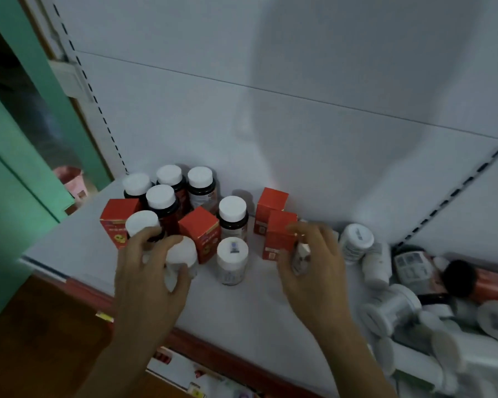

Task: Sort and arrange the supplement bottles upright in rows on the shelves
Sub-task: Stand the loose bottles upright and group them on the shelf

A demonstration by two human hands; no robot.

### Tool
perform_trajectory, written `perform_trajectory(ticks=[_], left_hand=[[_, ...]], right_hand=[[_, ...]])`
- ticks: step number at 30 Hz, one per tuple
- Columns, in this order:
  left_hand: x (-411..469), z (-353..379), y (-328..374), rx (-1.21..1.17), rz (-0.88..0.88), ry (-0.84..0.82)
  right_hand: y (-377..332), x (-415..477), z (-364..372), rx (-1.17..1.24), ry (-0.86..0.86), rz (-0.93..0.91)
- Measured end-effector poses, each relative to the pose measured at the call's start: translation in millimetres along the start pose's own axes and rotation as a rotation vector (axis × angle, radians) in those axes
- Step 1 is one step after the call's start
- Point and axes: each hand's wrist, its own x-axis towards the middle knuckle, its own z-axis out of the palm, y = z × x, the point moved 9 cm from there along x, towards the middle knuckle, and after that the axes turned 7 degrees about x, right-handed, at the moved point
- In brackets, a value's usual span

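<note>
Both hands grip bottles, left hand (pixel 147 271) a white bottle (pixel 181 259), right hand (pixel 314 268) a small bottle (pixel 299 258); next, stand each upright in the rows.

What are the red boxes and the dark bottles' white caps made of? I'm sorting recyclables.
red boxes: probably printed cardboard, matte, with sharp folded edges. white caps: likely plastic, smooth and opaque; any ribbing is too blurred to tell.
</note>
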Motion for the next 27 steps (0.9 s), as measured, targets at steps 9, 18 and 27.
perform_trajectory(ticks=[9, 18, 27], left_hand=[[68, 42, 161, -0.172, 0.662, -0.237], [51, 183, 270, 0.495, 1.017, -0.699], [77, 113, 247, -0.050, 0.779, -0.534]], right_hand=[[72, -1, -7, -0.181, -0.106, 0.213], [70, -48, -92, -0.055, 0.292, 0.343], [68, -52, -100, 0.080, 0.392, 0.353]])
